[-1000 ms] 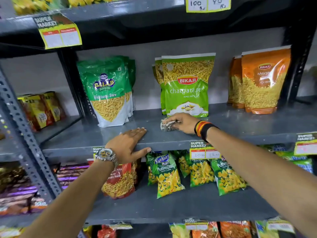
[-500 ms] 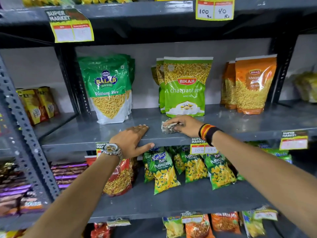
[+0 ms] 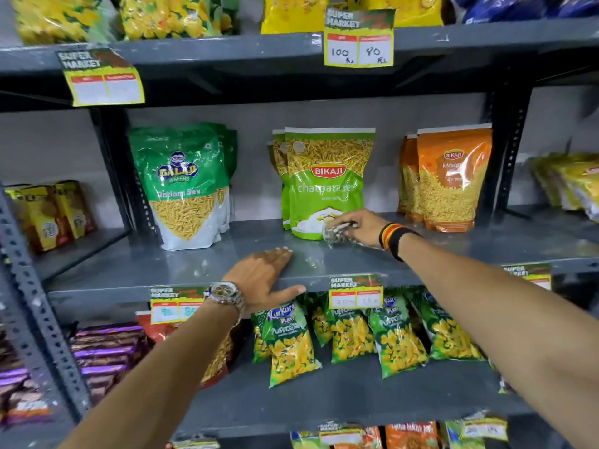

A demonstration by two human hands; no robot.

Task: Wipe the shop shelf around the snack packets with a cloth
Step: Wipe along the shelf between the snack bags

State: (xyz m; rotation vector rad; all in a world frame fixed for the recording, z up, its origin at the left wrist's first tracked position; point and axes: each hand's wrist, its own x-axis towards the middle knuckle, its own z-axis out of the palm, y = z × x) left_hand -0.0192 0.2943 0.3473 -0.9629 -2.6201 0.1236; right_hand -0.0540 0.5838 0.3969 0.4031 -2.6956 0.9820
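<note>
The grey shop shelf [image 3: 181,264] carries three groups of snack packets: dark green Ratlami Sev packets [image 3: 181,186] at left, light green Bikaji packets [image 3: 327,179] in the middle, orange Bikaji packets [image 3: 450,179] at right. My right hand [image 3: 359,226] grips a small crumpled grey-white cloth [image 3: 335,233], pressed on the shelf at the foot of the light green packets. Flat on the shelf's front edge lies my left hand [image 3: 264,275], palm down, thumb hooked over the lip, a watch on its wrist.
Price labels [image 3: 356,291] hang from the shelf's front lip. Green Kurkure puffcorn bags [image 3: 291,345] and purple packets [image 3: 107,348] fill the shelf below. Yellow packets [image 3: 577,186] sit on the bay to the right, brown packets [image 3: 48,212] on the left. Dark uprights [image 3: 512,150] frame the bay.
My right hand has slid the cloth further back, up against the base of the light green packets. The left hand stays on the front edge. The view has shifted upward.
</note>
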